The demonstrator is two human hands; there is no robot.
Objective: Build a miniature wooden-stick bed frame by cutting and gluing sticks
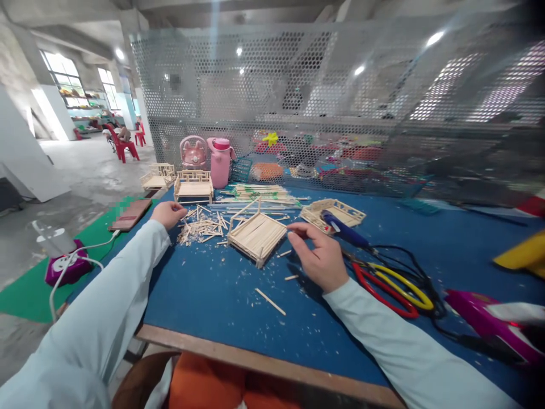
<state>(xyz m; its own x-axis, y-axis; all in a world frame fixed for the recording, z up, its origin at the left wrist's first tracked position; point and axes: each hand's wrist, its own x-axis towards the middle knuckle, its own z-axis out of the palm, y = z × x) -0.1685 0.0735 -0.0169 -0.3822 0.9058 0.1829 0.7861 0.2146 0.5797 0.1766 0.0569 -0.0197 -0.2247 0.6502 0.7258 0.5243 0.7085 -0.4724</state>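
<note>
A miniature bed of wooden sticks (259, 234), with a slatted top and short posts, sits tilted toward me in the middle of the table. My right hand (320, 257) is at its right corner, thumb and forefinger closed on the edge there. On the left, my left hand (168, 215) has its fingers pinched together beside a heap of short cut sticks (203, 226); whatever is between them is too small to make out. Behind my right hand lies another stick frame with railings (340, 211), partly covered by a blue-handled hot tool (349, 228).
Red-and-yellow-handled pliers (389, 289) and black cords lie to the right, near a purple power strip (489, 324). Finished stick models (193, 186), a pink bottle (220, 165) and long sticks (259, 193) stand or lie at the back, before a perforated metal screen (298, 85).
</note>
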